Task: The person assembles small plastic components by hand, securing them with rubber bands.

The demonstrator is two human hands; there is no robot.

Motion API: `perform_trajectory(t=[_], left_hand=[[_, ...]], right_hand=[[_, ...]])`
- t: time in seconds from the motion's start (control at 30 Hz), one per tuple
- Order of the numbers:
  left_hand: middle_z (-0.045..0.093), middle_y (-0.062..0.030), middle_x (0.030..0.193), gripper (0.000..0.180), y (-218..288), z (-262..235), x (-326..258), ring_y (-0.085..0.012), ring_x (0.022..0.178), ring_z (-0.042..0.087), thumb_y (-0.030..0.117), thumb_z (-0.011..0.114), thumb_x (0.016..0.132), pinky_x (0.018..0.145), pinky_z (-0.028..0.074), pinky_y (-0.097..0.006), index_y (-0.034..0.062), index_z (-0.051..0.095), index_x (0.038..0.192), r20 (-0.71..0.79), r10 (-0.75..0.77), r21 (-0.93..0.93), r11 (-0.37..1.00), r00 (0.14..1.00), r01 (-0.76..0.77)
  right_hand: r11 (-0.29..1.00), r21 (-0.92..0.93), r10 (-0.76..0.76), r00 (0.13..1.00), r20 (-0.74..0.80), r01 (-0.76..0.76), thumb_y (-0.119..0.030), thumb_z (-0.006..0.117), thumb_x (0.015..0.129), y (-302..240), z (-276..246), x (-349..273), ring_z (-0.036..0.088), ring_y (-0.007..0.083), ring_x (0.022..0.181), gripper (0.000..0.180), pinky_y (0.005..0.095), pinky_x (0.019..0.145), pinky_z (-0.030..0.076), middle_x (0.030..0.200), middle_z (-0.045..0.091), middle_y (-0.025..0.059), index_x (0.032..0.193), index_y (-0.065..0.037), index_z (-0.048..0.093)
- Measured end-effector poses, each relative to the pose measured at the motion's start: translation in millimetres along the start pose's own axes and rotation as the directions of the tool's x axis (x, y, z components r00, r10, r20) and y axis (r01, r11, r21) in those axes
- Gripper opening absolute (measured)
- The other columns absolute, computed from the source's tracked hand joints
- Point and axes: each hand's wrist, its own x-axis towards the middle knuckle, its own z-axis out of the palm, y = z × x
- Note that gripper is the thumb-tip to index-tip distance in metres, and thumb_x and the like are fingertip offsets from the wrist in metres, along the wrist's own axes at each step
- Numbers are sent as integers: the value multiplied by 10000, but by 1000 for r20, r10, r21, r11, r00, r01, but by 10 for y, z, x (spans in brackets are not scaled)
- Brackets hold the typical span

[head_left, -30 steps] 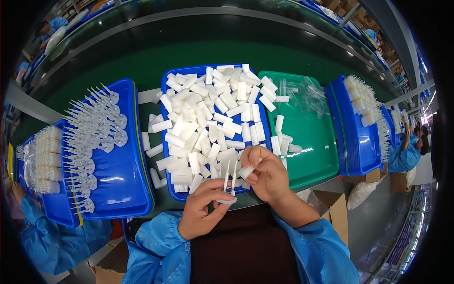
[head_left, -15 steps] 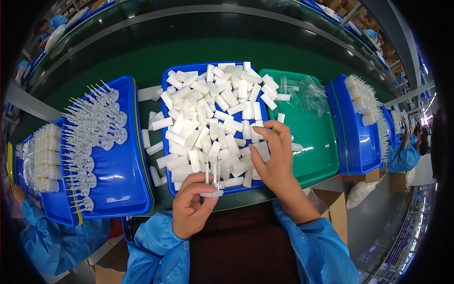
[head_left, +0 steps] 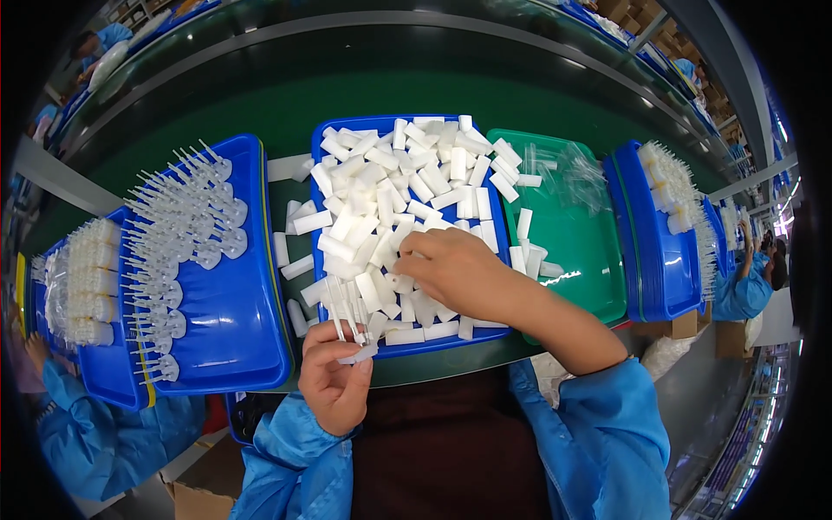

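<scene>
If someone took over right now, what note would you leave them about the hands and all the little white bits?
Left hand: holds a few thin white sticks and a white cap at the near edge of the middle blue tray.
Right hand: palm down in the pile of white caps, fingers among them.
Done: rows of finished pieces lie in the left blue tray.
Left: many loose caps.

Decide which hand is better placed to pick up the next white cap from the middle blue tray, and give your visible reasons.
Right. The right hand already rests palm-down on the white caps in the middle blue tray. The left hand sits at the tray's near edge, its grip occupied by thin white sticks.
</scene>
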Motion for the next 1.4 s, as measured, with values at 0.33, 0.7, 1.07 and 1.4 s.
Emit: perform_trajectory(t=[0.33, 0.7, 1.07, 1.4], left_hand=[[493, -154, 1122, 258, -39, -116, 62, -234, 1024, 527, -115, 567, 791, 925, 408, -329, 3, 535, 1019, -128, 6, 213, 977, 992, 22], [594, -129, 1056, 201, 60, -21, 137, -289, 928, 572, -56, 658, 734, 817, 433, -342, 62, 667, 897, 126, 3, 446, 893, 992, -59], [648, -75, 1057, 297, 190, 77, 269, -237, 804, 598, -49, 672, 663, 758, 384, -343, 118, 675, 909, 417, 127, 371, 880, 900, -296], [647, -96, 1089, 200, 56, 120, 177, -242, 865, 598, -17, 680, 759, 754, 436, -326, 102, 660, 919, 481, -34, 141, 989, 876, -39]], right_hand=[[993, -78, -82, 993, 86, 89, -113, 674, 681, 103, 18, 88, 557, 227, 890, 218, 343, 763, 433, 898, 590, 45, 892, -88, 623], [912, 375, 251, 948, -196, -164, 50, 564, 719, -83, -238, -190, 579, 157, 750, 269, 258, 605, 462, 860, 591, 62, 945, -50, 670], [309, 948, 605, 784, -134, -76, 93, 505, 800, -272, -209, -389, 567, 62, 812, 356, 196, 672, 453, 945, 603, 42, 1135, -15, 558], [165, 979, 601, 799, -4, -119, 56, 545, 846, -316, -226, -428, 619, 82, 797, 245, 198, 670, 487, 935, 632, 67, 1088, 27, 568]])
